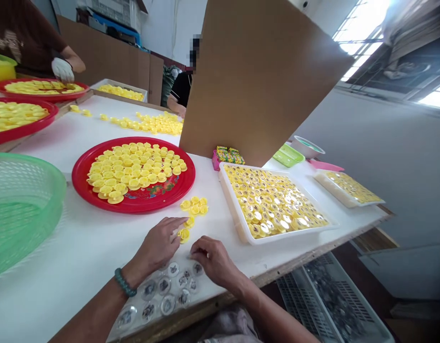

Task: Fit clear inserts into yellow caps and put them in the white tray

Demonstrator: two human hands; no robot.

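Just beside the big round red plastic tray (187, 180), on the person's side, small yellow plastic cups (184, 235) lie on the white counter (80, 262). The left hand (162, 243) reaches to them, fingers apart. The right hand (217, 259) has curled fingers; I can't tell if they pinch anything. Clear round discs with dark pictures (168, 304) lie farther from the tray. It looks like picking-up time, which calls for a gentle pinch next.

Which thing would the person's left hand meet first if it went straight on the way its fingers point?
The left hand would probably meet the small yellow piece right by its fingertips; depth is unclear in this single view, so whether they touch cannot be told.
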